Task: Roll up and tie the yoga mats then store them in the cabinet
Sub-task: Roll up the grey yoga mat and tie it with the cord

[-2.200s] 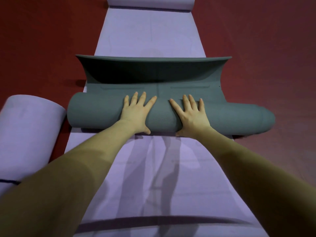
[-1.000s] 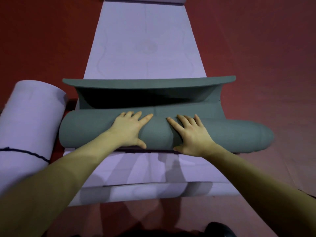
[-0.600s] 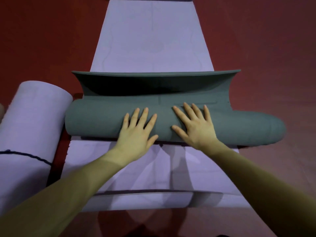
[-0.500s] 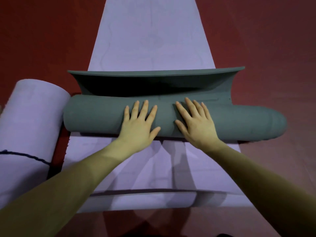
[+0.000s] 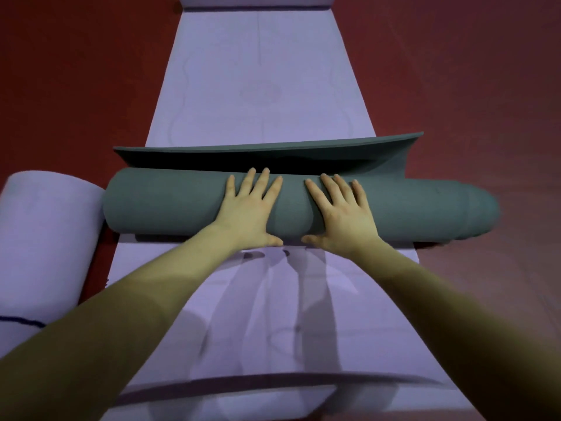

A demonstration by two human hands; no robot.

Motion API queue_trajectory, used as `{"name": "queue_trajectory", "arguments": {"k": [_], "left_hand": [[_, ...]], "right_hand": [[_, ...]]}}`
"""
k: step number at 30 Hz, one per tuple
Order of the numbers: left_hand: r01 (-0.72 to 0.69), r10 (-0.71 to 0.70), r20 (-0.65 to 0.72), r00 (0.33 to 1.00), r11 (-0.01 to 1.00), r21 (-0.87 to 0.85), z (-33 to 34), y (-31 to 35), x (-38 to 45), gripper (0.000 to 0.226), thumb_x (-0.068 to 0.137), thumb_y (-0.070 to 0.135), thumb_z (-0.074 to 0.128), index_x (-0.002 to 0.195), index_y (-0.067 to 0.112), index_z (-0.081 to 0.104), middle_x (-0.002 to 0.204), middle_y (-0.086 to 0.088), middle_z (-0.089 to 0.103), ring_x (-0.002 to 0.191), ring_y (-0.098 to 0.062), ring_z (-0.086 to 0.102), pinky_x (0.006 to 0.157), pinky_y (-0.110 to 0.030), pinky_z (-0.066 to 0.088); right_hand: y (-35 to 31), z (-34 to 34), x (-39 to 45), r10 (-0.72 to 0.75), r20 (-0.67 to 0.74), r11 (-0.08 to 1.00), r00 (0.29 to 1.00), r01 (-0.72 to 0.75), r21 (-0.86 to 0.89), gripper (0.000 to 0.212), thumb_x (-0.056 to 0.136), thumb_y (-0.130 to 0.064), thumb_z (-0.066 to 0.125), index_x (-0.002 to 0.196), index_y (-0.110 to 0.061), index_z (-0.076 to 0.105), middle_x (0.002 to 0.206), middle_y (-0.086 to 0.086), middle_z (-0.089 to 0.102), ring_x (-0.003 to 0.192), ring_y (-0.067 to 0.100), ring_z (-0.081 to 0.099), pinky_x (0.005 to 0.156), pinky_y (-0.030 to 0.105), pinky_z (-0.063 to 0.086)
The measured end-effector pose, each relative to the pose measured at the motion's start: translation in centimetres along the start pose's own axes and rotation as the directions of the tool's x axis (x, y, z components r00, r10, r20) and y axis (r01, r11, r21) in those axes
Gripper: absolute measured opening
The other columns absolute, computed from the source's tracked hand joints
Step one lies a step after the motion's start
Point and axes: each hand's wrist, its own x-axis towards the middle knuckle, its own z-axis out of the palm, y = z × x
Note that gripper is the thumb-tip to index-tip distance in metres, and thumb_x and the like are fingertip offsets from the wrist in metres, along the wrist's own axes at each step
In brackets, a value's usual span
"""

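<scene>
Dead centre of the head view: a grey-green yoga mat, rolled into a fat tube lying crosswise from 9 o'clock to 3 o'clock, right end sticking out past the mat underneath and a bit blurred. Left hand and right hand both flat on top of the roll, side by side near its middle, fingers straight and slightly spread, pointing toward 12 o'clock, thumbs down at the near side of the tube. Not wrapped round anything, just pressing palms down. Last unrolled flap of the same mat curling up just behind the fingertips at 12 o'clock, edge lifted, dark gap underneath.

Underneath all that, a lilac mat spread flat, running from 6 o'clock straight up to 12 o'clock, faint printed lines on it, far end curled at the very top of frame, near edge also curled a little at 6 o'clock. Over at 8 o'clock, a second lilac mat already rolled, touching or very nearly touching the left end of the green roll, with a dark cord round it. Dark red floor everywhere else. No cabinet in view
</scene>
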Motion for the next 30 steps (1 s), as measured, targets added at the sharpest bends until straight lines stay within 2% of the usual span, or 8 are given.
{"name": "queue_trajectory", "arguments": {"k": [3, 6, 8, 12, 14, 20, 26, 30], "left_hand": [[0.003, -0.003, -0.008, 1.0, 0.998, 0.06, 0.0, -0.7, 1.7, 0.135, 0.06, 0.072, 0.069, 0.149, 0.016, -0.015, 0.158, -0.011, -0.008, 0.145, -0.032, -0.008, 0.114, -0.057, 0.001], [0.016, -0.014, -0.017, 1.0, 0.993, 0.114, 0.3, -0.7, 2.5, 0.141, 0.055, 0.07, 0.073, 0.149, 0.016, -0.017, 0.158, -0.013, -0.01, 0.145, -0.033, -0.009, 0.112, -0.058, -0.001], [0.018, -0.015, -0.022, 1.0, 0.99, 0.137, 0.4, -0.8, 2.7, 0.139, 0.056, 0.069, 0.074, 0.149, 0.016, -0.016, 0.158, -0.014, -0.006, 0.145, -0.034, -0.004, 0.113, -0.058, 0.002], [-0.014, 0.021, -0.045, 0.999, 0.988, 0.156, 0.2, -0.9, 2.7, 0.129, 0.061, 0.067, 0.071, 0.15, 0.015, -0.005, 0.155, -0.014, 0.014, 0.14, -0.035, 0.018, 0.113, -0.054, 0.018], [-0.028, 0.038, -0.059, 0.998, 0.986, 0.167, 0.1, -0.9, 2.5, 0.126, 0.061, 0.067, 0.071, 0.15, 0.015, -0.002, 0.152, -0.014, 0.02, 0.137, -0.034, 0.024, 0.11, -0.054, 0.023], [-0.069, 0.078, -0.051, 0.996, 0.984, 0.162, 0.2, -0.2, 0.6, 0.125, 0.061, 0.069, 0.069, 0.151, 0.015, 0.0, 0.152, -0.014, 0.022, 0.135, -0.033, 0.028, 0.109, -0.052, 0.025], [-0.126, 0.129, -0.016, 0.991, 0.984, 0.129, 0.6, 1.4, -3.1, 0.125, 0.062, 0.07, 0.067, 0.151, 0.017, -0.002, 0.153, -0.012, 0.02, 0.137, -0.032, 0.026, 0.11, -0.05, 0.024], [-0.168, 0.168, 0.002, 0.986, 0.98, 0.103, 0.7, 2.2, -5.7, 0.125, 0.061, 0.073, 0.066, 0.151, 0.018, -0.001, 0.154, -0.013, 0.02, 0.138, -0.032, 0.026, 0.111, -0.049, 0.024]], "right_hand": [[0.5, -0.2, 1.7, 0.015, 0.096, 0.998, 0.995, -0.01, -0.055, 0.125, 0.058, -0.063, 0.076, 0.153, -0.021, 0.008, 0.156, 0.014, 0.019, 0.144, 0.034, 0.015, 0.115, 0.055, 0.004], [0.9, -0.2, 2.4, -0.013, 0.126, 0.987, 0.992, 0.033, -0.156, 0.132, 0.055, -0.065, 0.076, 0.153, -0.022, 0.0, 0.157, 0.017, 0.012, 0.144, 0.039, 0.012, 0.111, 0.062, 0.006], [1.3, -0.1, 2.4, -0.051, 0.151, 0.97, 0.987, 0.085, -0.227, 0.133, 0.053, -0.062, 0.079, 0.153, -0.024, 0.001, 0.157, 0.021, 0.013, 0.142, 0.043, 0.015, 0.109, 0.067, 0.008], [1.5, 0.4, 2.3, -0.092, 0.081, 0.969, 0.992, 0.108, -0.221, 0.136, 0.031, -0.051, 0.089, 0.146, -0.02, 0.024, 0.136, 0.03, 0.045, 0.122, 0.048, 0.046, 0.095, 0.068, 0.034], [1.5, 0.6, 2.1, -0.115, 0.046, 0.971, 0.992, 0.122, -0.204, 0.135, 0.025, -0.046, 0.091, 0.141, -0.018, 0.028, 0.127, 0.03, 0.051, 0.114, 0.047, 0.053, 0.089, 0.066, 0.04], [1.2, 0.1, -0.1, -0.149, -0.016, 0.976, 0.989, 0.145, -0.16, 0.129, 0.026, -0.041, 0.088, 0.139, -0.017, 0.032, 0.12, 0.027, 0.054, 0.105, 0.042, 0.055, 0.087, 0.059, 0.043], [0.3, -0.7, -4.5, -0.145, 0.03, 0.981, 0.989, 0.147, -0.128, 0.125, 0.028, -0.046, 0.085, 0.139, -0.017, 0.035, 0.122, 0.026, 0.054, 0.105, 0.041, 0.055, 0.085, 0.052, 0.044], [-0.6, -1.5, -7.5, -0.147, 0.057, 0.984, 0.987, 0.152, -0.096, 0.122, 0.029, -0.051, 0.081, 0.138, -0.016, 0.037, 0.117, 0.023, 0.056, 0.099, 0.038, 0.057, 0.082, 0.048, 0.045]]}}
